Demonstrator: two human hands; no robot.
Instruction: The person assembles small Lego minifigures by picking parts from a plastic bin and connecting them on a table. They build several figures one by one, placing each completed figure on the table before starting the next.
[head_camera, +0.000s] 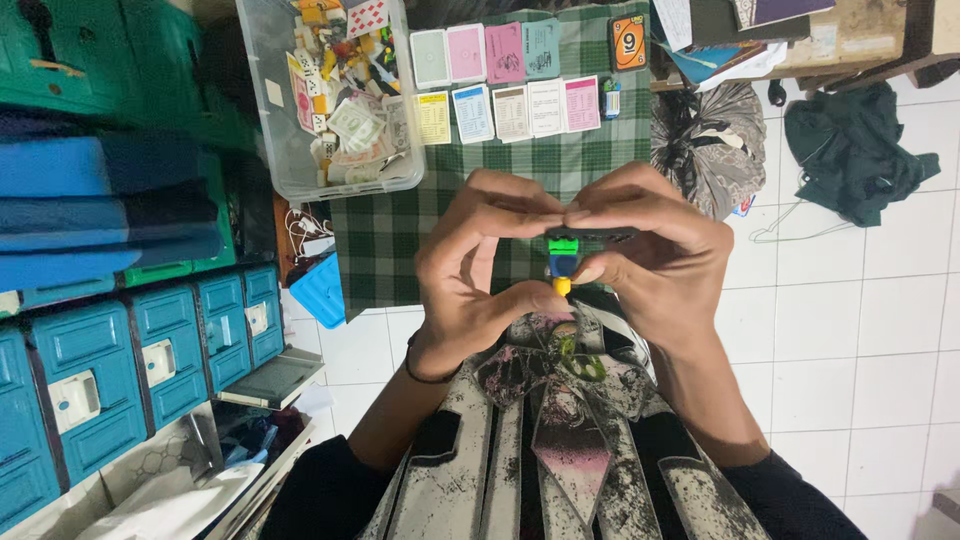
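Observation:
My left hand (478, 262) and my right hand (650, 262) meet in the middle of the head view, fingertips touching. Between them they hold a small stack of toy bricks (563, 258): a flat black piece on top, then green, blue and yellow pieces below. My left thumb presses the yellow end from below. My right fingers grip the black piece from above and the side. The hands hover over the near edge of a green checked cloth (400, 240).
A clear plastic bin (275, 150) of cards, paper money and small pieces stands at the cloth's far left. Two rows of cards (510, 80) lie beyond the hands. Teal drawer units (150, 350) stand at left, a dark bag (705, 140) and cloth (860, 150) at right on white tiles.

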